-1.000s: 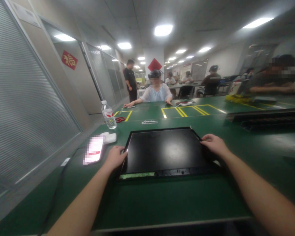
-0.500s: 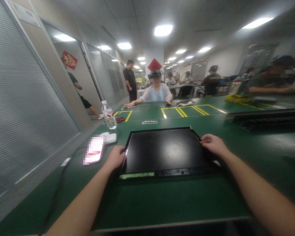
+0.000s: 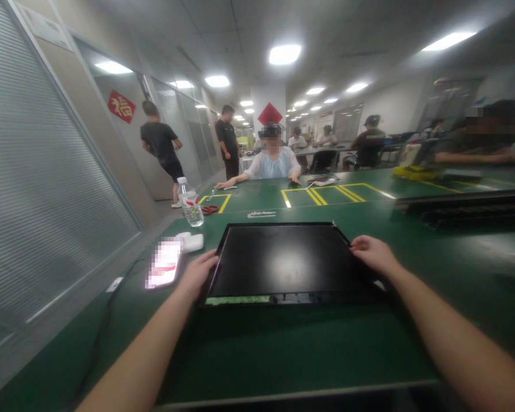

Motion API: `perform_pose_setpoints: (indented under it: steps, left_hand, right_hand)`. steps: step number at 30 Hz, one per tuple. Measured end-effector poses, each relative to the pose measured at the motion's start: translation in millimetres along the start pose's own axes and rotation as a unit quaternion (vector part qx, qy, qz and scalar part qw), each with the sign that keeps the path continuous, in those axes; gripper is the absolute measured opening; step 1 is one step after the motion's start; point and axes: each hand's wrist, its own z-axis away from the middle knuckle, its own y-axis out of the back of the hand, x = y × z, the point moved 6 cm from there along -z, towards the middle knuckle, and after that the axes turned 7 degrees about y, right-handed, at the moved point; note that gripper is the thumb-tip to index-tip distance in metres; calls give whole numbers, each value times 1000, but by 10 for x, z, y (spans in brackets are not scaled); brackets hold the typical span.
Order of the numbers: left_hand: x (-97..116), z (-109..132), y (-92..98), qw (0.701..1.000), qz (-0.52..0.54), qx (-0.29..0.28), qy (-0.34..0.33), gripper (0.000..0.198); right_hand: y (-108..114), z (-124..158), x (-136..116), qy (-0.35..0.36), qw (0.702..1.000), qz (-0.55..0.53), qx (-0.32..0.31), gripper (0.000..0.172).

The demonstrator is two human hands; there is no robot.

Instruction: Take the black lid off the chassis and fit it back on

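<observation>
A black flat display panel lies in front of me, with a strip of green circuit board showing along the left of its near edge. My left hand grips the panel's left edge, fingers at the rim. On the opposite side my right hand pinches the right edge near the far corner. The undersides of the fingers on both sides are hidden by the panel's frame. To the left of my left hand lies a lit phone, with a white case-like item beside it.
A water bottle and red-handled scissors stand and lie at the far left of the green table. Dark long panels lie at the right. A person sits opposite, hands on the table. A cable runs along the left.
The panel's near edge has risen slightly and its left side has shifted a little left. My left fingers look more stretched along the rim. A person in the background doorway has come into fuller view.
</observation>
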Motion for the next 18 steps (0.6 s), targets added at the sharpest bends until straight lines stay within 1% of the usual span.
perform_pose_setpoints:
  steps: [5,10,12,16,18]
  left_hand:
    - [-15,32,-65,997,69,-13,26,52]
    - [-36,-31,-127,991,121,-46,43,52]
    - [-45,-53,-135,989,127,-54,46,57]
    - [-33,-29,-127,992,101,-72,30,81]
    - [-24,3,-136,990,98,-97,23,83]
  right_hand:
    - [2,4,1,1,1000,-5,5,17]
    - [6,12,-22,4,1000,2,9,14]
    - [15,14,-32,4,1000,14,13,13]
    - [17,17,-33,-5,1000,20,8,15]
    - [15,17,-31,-8,1000,11,8,17]
